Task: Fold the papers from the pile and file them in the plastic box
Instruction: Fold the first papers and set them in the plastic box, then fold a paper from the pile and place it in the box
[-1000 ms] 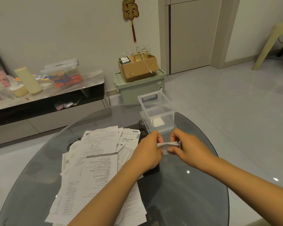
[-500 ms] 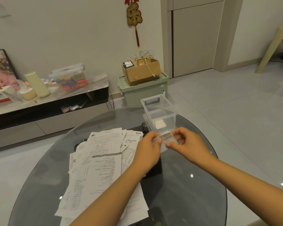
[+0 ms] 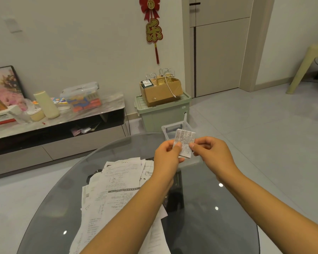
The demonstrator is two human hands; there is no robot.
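So your left hand (image 3: 168, 154) and right hand (image 3: 208, 153) both pinch the folded paper (image 3: 184, 143); box (image 3: 170, 130) sits right behind it, nearer your right.

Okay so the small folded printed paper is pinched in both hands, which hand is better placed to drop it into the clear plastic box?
Probably the right hand. It pinches the small folded printed paper on the side where the clear plastic box sits, just beyond, while the left hand is nearer the loose pile of printed papers.
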